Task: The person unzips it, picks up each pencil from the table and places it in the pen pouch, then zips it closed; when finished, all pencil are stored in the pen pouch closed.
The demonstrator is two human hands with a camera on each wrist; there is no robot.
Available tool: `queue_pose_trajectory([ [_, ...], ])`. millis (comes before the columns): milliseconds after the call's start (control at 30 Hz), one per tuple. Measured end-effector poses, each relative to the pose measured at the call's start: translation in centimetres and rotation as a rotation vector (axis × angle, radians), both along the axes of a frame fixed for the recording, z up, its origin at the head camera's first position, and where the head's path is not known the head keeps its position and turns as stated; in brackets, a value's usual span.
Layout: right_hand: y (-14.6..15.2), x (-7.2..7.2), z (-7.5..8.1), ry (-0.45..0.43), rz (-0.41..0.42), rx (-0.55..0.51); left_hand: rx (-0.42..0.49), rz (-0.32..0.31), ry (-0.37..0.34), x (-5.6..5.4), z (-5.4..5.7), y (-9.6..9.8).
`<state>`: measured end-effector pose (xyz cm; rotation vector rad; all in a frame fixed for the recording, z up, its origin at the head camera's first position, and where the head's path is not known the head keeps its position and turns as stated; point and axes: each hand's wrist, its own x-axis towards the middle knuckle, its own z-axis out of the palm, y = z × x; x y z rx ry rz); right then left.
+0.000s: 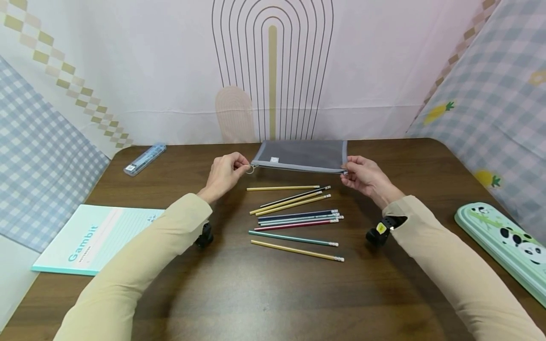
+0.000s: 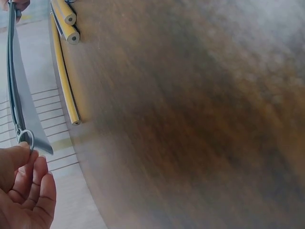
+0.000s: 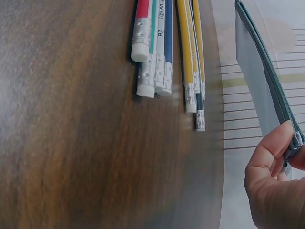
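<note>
Beyond slim, straight pencils (image 1: 296, 225) on the wood-grained surface (image 1: 264, 293), we see a flat, grey, rectangular zip pouch (image 1: 309, 155); the left hand (image 1: 226, 173) pinches its round ring (image 2: 33, 138), the right hand (image 1: 368, 177) pinches the pouch's opposite end, fingers curled.

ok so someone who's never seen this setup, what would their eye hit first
Probably the grey zip pouch held up at the far side of the table, the left hand pinching the ring at one end and the right hand gripping the other. Next, the colourful loose pencils lying between the forearms, then the green panda case at the right edge.
</note>
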<state>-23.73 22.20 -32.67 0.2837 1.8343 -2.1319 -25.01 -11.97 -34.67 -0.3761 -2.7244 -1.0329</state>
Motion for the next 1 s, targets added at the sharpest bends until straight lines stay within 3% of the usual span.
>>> queue_pose_trajectory([
  [567,0.7,0.0,0.1,0.007,0.017,0.002,-0.017,-0.004,0.010,-0.3,-0.5,-0.6],
  [1000,1.0,0.0,0.1,-0.013,0.030,-0.092,0.090,-0.032,-0.084,-0.3,-1.0,-0.6],
])
